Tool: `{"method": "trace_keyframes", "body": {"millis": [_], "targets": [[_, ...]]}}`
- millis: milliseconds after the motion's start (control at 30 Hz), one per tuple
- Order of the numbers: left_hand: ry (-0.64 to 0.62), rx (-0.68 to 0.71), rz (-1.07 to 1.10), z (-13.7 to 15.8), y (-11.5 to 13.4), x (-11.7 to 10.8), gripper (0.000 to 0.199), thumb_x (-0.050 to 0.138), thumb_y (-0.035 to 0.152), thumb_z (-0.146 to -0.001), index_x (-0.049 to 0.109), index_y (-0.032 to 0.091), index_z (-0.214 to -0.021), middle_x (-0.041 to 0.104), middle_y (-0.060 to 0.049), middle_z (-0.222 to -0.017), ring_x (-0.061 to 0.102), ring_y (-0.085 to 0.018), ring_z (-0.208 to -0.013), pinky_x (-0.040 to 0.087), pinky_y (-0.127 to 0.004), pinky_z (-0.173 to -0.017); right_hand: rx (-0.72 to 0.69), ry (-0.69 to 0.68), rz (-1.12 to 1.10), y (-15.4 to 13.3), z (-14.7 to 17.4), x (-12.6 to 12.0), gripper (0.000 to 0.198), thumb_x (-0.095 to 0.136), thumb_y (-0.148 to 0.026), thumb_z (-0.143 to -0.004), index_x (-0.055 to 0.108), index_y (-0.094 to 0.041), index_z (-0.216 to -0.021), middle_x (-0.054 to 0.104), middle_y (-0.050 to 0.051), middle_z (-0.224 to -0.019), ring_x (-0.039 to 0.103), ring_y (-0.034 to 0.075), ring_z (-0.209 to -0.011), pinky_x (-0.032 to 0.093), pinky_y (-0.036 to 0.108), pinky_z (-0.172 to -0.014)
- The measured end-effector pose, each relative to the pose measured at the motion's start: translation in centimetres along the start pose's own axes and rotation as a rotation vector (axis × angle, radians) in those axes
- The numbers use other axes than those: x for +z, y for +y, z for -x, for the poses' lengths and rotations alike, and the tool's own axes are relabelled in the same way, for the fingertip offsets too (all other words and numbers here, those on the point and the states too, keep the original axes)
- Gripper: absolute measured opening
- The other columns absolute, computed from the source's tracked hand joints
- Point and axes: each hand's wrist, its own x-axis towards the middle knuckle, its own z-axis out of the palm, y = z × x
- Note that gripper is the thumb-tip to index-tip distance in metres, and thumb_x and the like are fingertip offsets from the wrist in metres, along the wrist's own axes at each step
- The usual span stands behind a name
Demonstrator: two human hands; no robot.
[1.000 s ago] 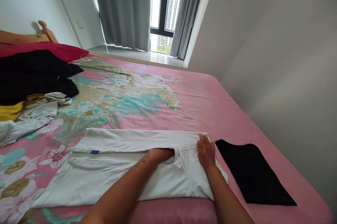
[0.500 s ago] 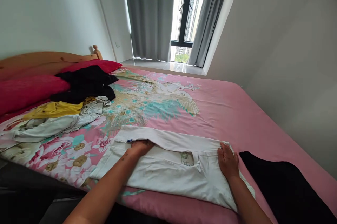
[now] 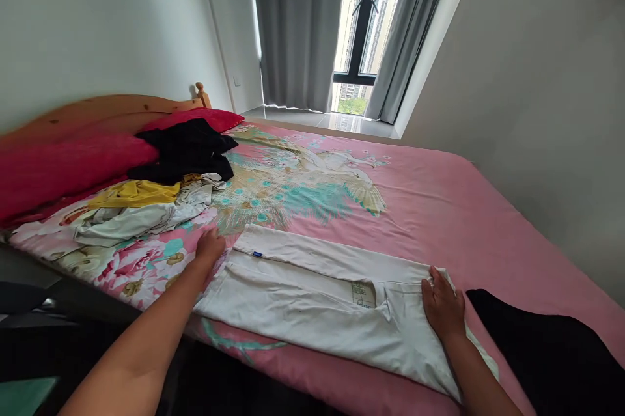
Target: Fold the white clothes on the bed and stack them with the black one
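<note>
White trousers (image 3: 312, 302) lie flat along the near side of the bed, waist to the right and leg ends to the left. A gap between the two legs shows a printed patch (image 3: 364, 293) near the crotch. On the far leg, close to its hem, is a small blue label (image 3: 257, 254). My right hand (image 3: 443, 302) rests on the waist end with its fingers stretched out. Just left of the leg ends, over the flowered sheet, is my left hand (image 3: 211, 247). Its fingers look bent and are partly hidden, so any grip is unclear.
Black cloth (image 3: 551, 344) lies right of the trousers. At the far left are crumpled black clothes (image 3: 188, 149), a yellow garment (image 3: 137, 193) and a pale garment (image 3: 127, 224), beside red pillows (image 3: 73, 165). The near bed edge runs below the trousers.
My left hand has come out from between the trouser legs and moved left past the hems. The far leg now lies flatter. My right hand stays at the waist; the view has shifted slightly.
</note>
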Motion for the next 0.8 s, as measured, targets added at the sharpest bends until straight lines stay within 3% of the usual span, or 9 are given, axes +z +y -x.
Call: {"method": "trace_keyframes", "body": {"millis": [100,200,300,467,667,800], "targets": [[0.042,0.057,0.005,0.4,2.0,-0.5,0.051,0.027,0.031,-0.09,0.046,0.009,-0.132,0.048,-0.016,-0.136,0.042,-0.024,-0.128,0.033,-0.037,-0.105,0.002,0.003,0.005,-0.1,0.0,-0.1,0.06,0.019,-0.05,-0.089,0.034,-0.018,-0.138,0.044,0.011,-0.139,0.034,0.024,-0.131,0.013,0.052,-0.108],[0.0,0.333,0.022,2.4,5.1,0.5,0.051,0.031,0.041,-0.091,0.04,0.025,-0.138,0.032,-0.001,-0.15,0.021,-0.018,-0.14,0.014,-0.037,-0.115,0.017,-0.007,-0.003,-0.2,0.0,-0.2,0.061,0.018,-0.05,-0.088,0.032,-0.018,-0.139,0.043,0.01,-0.139,0.034,0.024,-0.131,0.012,0.052,-0.109],[-0.14,0.563,-0.006,4.7,6.3,2.2,0.056,0.035,0.051,-0.089,0.034,0.032,-0.141,0.023,0.001,-0.153,0.015,-0.022,-0.142,-0.001,-0.05,-0.114,0.025,-0.019,-0.006,-0.3,0.0,-0.4,0.062,0.018,-0.051,-0.088,0.032,-0.018,-0.139,0.042,0.009,-0.14,0.032,0.022,-0.132,0.011,0.051,-0.11],[-0.292,0.471,-0.08,5.4,4.9,3.8,0.064,0.033,0.058,-0.087,0.031,0.028,-0.143,0.022,-0.004,-0.152,0.015,-0.025,-0.141,-0.004,-0.056,-0.111,0.024,-0.015,0.027,-0.8,-0.1,-0.7,0.063,0.018,-0.051,-0.088,0.031,-0.017,-0.139,0.041,0.01,-0.14,0.031,0.022,-0.132,0.012,0.05,-0.11],[-0.22,0.444,-0.104,5.7,4.8,2.7,0.055,0.034,0.049,-0.089,0.038,0.027,-0.14,0.025,-0.005,-0.152,0.013,-0.025,-0.142,-0.009,-0.057,-0.109,-0.005,0.06,0.047,-1.1,0.1,-1.0,0.06,0.023,-0.05,-0.089,0.033,-0.016,-0.138,0.043,0.012,-0.138,0.033,0.023,-0.131,0.017,0.051,-0.108],[-0.201,0.396,-0.095,6.9,1.8,2.1,0.057,0.034,0.051,-0.089,0.037,0.026,-0.14,0.019,-0.006,-0.153,0.011,-0.025,-0.142,-0.006,-0.056,-0.11,-0.026,0.095,0.084,-0.9,0.4,-0.8,0.059,0.024,-0.048,-0.089,0.037,-0.014,-0.136,0.043,0.014,-0.137,0.032,0.024,-0.131,0.017,0.051,-0.107]]}}
